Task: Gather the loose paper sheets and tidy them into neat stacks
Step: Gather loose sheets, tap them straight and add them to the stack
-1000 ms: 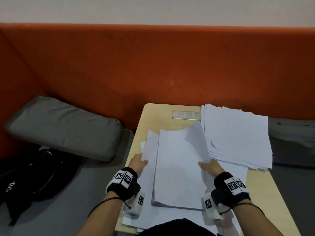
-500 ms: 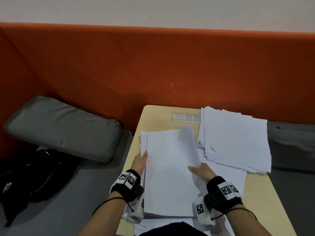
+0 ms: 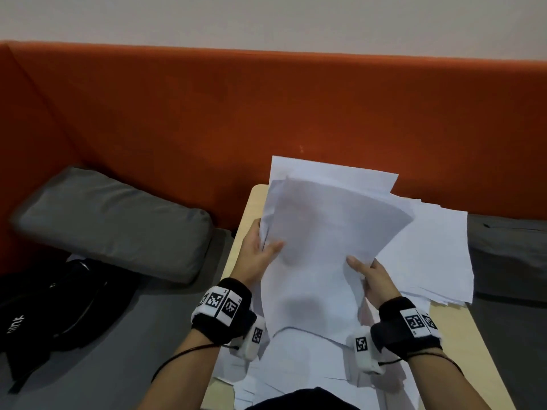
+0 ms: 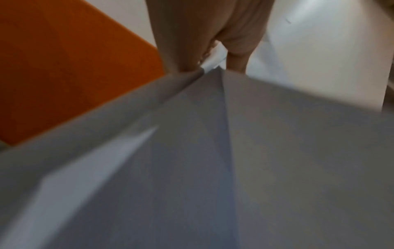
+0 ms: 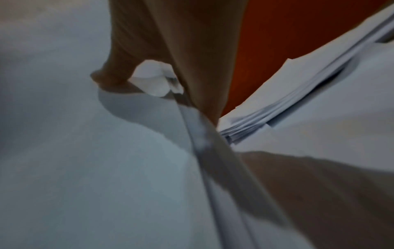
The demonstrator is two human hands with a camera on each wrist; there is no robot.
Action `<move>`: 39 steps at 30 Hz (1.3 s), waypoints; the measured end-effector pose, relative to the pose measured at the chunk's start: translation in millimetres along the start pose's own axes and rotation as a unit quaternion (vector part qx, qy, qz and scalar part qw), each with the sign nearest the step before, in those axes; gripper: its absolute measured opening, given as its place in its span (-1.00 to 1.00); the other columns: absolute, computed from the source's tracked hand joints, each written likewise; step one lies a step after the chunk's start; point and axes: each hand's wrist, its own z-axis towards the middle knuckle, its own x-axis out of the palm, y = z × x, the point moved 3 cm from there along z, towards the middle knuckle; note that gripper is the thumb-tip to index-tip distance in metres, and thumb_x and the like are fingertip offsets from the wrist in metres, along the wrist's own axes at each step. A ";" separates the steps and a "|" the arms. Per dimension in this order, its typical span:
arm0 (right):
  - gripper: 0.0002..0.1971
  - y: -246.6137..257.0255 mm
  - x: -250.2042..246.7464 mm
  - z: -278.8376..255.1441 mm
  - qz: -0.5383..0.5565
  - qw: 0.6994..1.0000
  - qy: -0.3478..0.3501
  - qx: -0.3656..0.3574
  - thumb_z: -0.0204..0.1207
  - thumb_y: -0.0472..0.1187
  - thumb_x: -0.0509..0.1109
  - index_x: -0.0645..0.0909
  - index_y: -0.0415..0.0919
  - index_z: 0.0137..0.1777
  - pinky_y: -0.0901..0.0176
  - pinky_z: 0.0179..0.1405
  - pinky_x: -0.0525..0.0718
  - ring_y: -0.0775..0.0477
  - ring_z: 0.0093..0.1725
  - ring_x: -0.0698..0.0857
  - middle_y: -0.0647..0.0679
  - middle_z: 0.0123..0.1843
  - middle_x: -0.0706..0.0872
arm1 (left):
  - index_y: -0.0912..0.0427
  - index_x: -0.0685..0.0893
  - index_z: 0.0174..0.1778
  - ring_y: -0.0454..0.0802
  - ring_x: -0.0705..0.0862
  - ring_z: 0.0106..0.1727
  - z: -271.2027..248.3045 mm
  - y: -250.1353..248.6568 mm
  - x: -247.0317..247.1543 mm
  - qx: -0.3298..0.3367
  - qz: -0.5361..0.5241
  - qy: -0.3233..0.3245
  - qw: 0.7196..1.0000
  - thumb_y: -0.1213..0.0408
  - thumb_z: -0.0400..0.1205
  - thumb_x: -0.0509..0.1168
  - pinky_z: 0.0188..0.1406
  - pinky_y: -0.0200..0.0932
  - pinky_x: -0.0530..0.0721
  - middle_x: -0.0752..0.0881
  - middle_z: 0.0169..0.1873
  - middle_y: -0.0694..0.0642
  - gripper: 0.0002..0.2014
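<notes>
The bundle of sheets point(image 3: 322, 247) is held up off the surface point(image 3: 248, 214), tilted with its far edge raised toward twelve o'clock, and it bows and fans: the back sheets stand taller than the front ones and the top right corner curls over. That is the chief risk, as I judge it. The bundle is held only at its two side edges, roughly halfway up, so the unsupported upper half may flop further and the loose sheets could slide apart or slip out at the bottom onto the scattered sheets point(image 3: 296, 368) lying at six o'clock. Squeezing harder to stop that would likely crease the paper, and the right wrist view already shows a crumpled bit of paper between thumb and fingers.

The left hand point(image 3: 256, 257) grips the bundle's left edge, thumb laid across the front face, fingers behind. The right hand point(image 3: 374, 278) grips the right edge lower down, thumb in front, fingers curled behind. Both wrists sit low and near the body, palms turned inward toward each other.

A second pile point(image 3: 438, 255) rests on the surface at about two o'clock, its edges still ragged, just beside the raised bundle; a swing to the right could knock it askew.
</notes>
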 end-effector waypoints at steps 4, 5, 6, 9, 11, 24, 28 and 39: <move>-0.72 26.8 13.6 -8.4 -0.057 0.994 -0.046 -0.085 0.32 -0.24 0.56 0.66 -0.22 0.03 0.18 -0.11 0.72 -0.16 -0.06 0.74 -0.04 -0.16 0.80 | -0.09 0.45 0.14 -0.18 0.69 0.04 5.3 -13.3 7.1 0.033 0.077 -0.020 0.996 0.47 0.58 0.33 0.11 -0.18 0.69 0.64 0.05 -0.12 -0.62; -0.78 36.3 19.8 -12.2 -0.067 0.990 -0.050 -0.114 0.41 -0.34 0.49 0.65 -0.24 0.05 0.24 -0.12 0.72 -0.13 -0.09 0.74 -0.03 -0.14 0.77 | -0.08 0.44 0.12 -0.16 0.68 0.03 6.7 -16.6 6.5 0.050 0.091 -0.045 0.994 0.46 0.58 0.33 0.16 -0.09 0.67 0.63 0.03 -0.13 -0.64; -0.80 45.1 25.9 -15.5 -0.074 0.986 -0.052 -0.143 0.44 -0.37 0.45 0.65 -0.25 0.07 0.32 -0.16 0.72 -0.02 -0.15 0.75 -0.01 -0.15 0.76 | -0.08 0.46 0.09 -0.17 0.67 0.01 8.0 -20.2 5.3 0.072 0.095 -0.072 0.990 0.41 0.58 0.34 0.17 -0.04 0.66 0.64 0.00 -0.13 -0.67; -0.88 65.1 39.6 -23.2 -0.071 0.975 -0.054 -0.204 0.44 -0.37 0.46 0.66 -0.15 -0.12 0.49 -0.31 0.68 0.30 -0.35 0.73 0.17 -0.36 0.79 | -0.07 0.46 0.19 -0.17 0.67 0.02 9.1 -32.2 6.0 0.128 0.075 -0.134 0.980 0.34 0.58 0.30 0.17 -0.08 0.61 0.64 0.00 -0.16 -0.68; -0.85 74.0 44.9 -25.6 -0.062 0.971 -0.053 -0.225 0.46 -0.37 0.44 0.63 -0.08 -0.18 0.52 -0.38 0.64 0.35 -0.41 0.71 0.29 -0.43 0.76 | -0.14 0.42 0.21 -0.38 0.64 0.01 7.8 -43.0 8.1 0.166 0.077 -0.153 0.971 0.30 0.59 0.28 0.14 -0.24 0.60 0.61 -0.02 -0.28 -0.65; -0.71 92.0 37.5 -29.9 -0.084 0.969 0.012 -0.231 0.31 -0.37 0.55 0.63 -0.14 0.00 0.49 -0.35 0.65 0.34 -0.30 0.74 0.21 -0.30 0.80 | -0.23 0.43 0.21 0.03 0.64 0.19 5.5 -48.7 0.5 0.177 0.058 -0.127 0.974 -0.07 0.42 0.39 0.17 0.06 0.67 0.61 0.16 0.16 -0.54; -0.71 86.1 35.5 -24.9 -0.109 0.973 0.025 -0.204 0.38 -0.44 0.49 0.63 -0.02 -0.08 0.48 -0.31 0.67 0.25 -0.25 0.76 0.25 -0.30 0.81 | -0.12 0.46 0.20 -0.33 0.68 0.03 9.5 -36.8 -1.4 0.105 0.049 -0.089 0.989 0.10 0.46 0.41 -0.01 -0.32 0.68 0.65 0.07 -0.05 -0.58; -0.93 77.1 52.2 -25.2 -0.157 0.956 -0.080 -0.234 0.53 -0.24 0.39 0.62 -0.23 -0.06 0.11 -0.12 0.59 -0.09 -0.17 0.61 -0.14 -0.19 0.67 | 0.22 0.40 0.37 0.01 0.66 0.08 10.6 -41.0 14.2 0.093 0.131 -0.162 0.974 0.34 0.71 0.16 0.07 -0.17 0.63 0.64 0.03 0.03 -0.69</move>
